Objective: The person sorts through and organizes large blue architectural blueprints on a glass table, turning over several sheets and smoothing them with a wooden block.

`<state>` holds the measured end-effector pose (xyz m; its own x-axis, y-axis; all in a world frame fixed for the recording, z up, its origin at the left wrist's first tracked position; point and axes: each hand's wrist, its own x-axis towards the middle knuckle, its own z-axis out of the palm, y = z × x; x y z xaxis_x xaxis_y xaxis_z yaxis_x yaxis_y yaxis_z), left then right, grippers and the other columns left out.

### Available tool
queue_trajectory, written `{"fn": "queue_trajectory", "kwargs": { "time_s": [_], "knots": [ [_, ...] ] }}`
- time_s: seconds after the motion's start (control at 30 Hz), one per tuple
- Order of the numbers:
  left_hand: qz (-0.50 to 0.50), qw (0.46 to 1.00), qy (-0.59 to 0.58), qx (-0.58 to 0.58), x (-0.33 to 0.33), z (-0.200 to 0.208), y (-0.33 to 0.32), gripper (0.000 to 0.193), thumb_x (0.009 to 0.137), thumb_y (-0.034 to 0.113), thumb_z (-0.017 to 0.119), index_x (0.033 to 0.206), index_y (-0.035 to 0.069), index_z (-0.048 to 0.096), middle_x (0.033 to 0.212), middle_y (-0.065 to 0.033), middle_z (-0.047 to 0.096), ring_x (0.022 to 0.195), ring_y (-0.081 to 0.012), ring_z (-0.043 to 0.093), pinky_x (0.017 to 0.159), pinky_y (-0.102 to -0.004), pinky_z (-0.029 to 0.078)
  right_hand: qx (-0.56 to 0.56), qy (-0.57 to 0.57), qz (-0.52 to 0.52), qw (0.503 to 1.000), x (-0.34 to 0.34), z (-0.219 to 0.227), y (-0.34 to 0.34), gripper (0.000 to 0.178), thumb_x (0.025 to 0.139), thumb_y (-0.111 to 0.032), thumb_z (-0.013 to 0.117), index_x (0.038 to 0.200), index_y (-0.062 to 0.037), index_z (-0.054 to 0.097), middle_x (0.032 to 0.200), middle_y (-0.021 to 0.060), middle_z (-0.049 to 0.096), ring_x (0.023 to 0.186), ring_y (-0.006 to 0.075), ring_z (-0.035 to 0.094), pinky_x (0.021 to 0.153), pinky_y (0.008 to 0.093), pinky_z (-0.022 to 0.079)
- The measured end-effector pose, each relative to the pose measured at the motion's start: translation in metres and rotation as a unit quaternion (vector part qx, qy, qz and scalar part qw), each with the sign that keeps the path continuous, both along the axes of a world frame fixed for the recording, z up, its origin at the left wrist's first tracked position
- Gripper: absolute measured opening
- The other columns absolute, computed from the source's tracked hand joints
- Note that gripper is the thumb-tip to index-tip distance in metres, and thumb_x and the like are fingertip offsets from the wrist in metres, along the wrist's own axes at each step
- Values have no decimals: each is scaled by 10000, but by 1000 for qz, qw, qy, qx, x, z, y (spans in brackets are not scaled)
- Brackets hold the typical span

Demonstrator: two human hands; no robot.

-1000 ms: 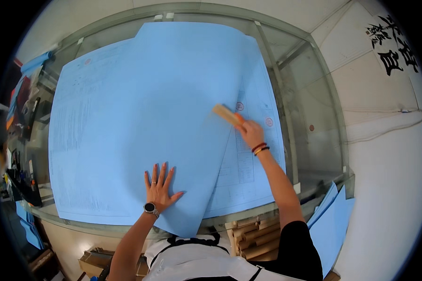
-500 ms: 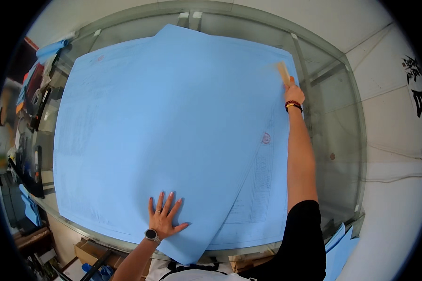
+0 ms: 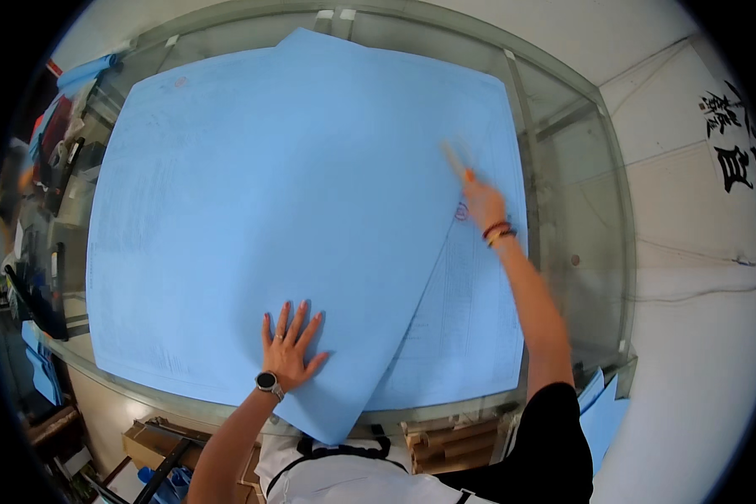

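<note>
Large light-blue paper sheets cover a glass-topped table. A top sheet (image 3: 336,227) lies turned at an angle over a wider sheet (image 3: 143,244), its near corner hanging past the table's front edge. Below it on the right shows a part with faint printed lines and a red round stamp (image 3: 461,212). My left hand (image 3: 287,353) rests flat on the top sheet near the front, fingers spread. My right hand (image 3: 483,203) is closed round a tan brush (image 3: 455,160), over the top sheet's right edge. Motion smears the brush, so whether it touches the paper I cannot tell.
The glass table (image 3: 575,218) has metal framing under it. Tools and stationery crowd the left side, near a blue paper roll (image 3: 88,74). Folded blue sheets (image 3: 601,420) sit at the lower right. A cardboard box (image 3: 155,445) stands below the front edge.
My right hand has swept the brush left and nearer to me, from the far right corner to the top sheet's edge. My left hand stays on the paper. The view has shifted slightly.
</note>
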<state>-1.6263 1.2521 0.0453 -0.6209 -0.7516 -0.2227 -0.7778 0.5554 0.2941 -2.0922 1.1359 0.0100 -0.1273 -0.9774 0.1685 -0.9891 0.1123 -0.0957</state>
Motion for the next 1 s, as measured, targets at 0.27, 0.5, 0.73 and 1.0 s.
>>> {"fn": "queue_trajectory", "kwargs": {
  "time_s": [0.27, 0.5, 0.73, 1.0],
  "knots": [
    [-3, 997, 31, -78, 6, -10, 8, 485, 880, 234, 372, 1359, 252, 303, 1445, -28, 205, 1339, -256, 140, 1052, -526, 85, 32, -120, 177, 976, 212, 23, 252, 171, 792, -68, 511, 938, -85, 600, 578, 61, 424, 511, 225, 447, 440, 364, 366],
    [-10, 992, 44, -119, 7, -13, 14, 478, 896, 209, 338, 1369, 246, 284, 1451, -14, 187, 1346, -228, 122, 1063, -504, 69, 106, -156, 338, 922, 292, 31, 370, 333, 712, -87, 537, 1042, -72, 576, 723, 2, 488, 719, 159, 497, 627, 277, 409],
    [-24, 994, 49, -94, -10, -21, 29, 713, 804, 512, 483, 1382, 176, 235, 1447, -137, 130, 1331, -355, 84, 1029, -579, 80, 389, -173, 115, 897, 237, 53, 346, 289, 824, -137, 481, 1108, -139, 532, 770, 59, 555, 712, 216, 549, 632, 323, 454],
    [-88, 986, -3, -138, -84, -27, 112, 640, 853, 385, 470, 1393, 178, 196, 1441, -202, 54, 1281, -491, 75, 940, -684, 151, -178, -215, -468, 838, 15, -14, 392, 511, 845, -226, 529, 1291, -42, 362, 939, 241, 606, 814, 374, 606, 696, 409, 483]
  ]
}}
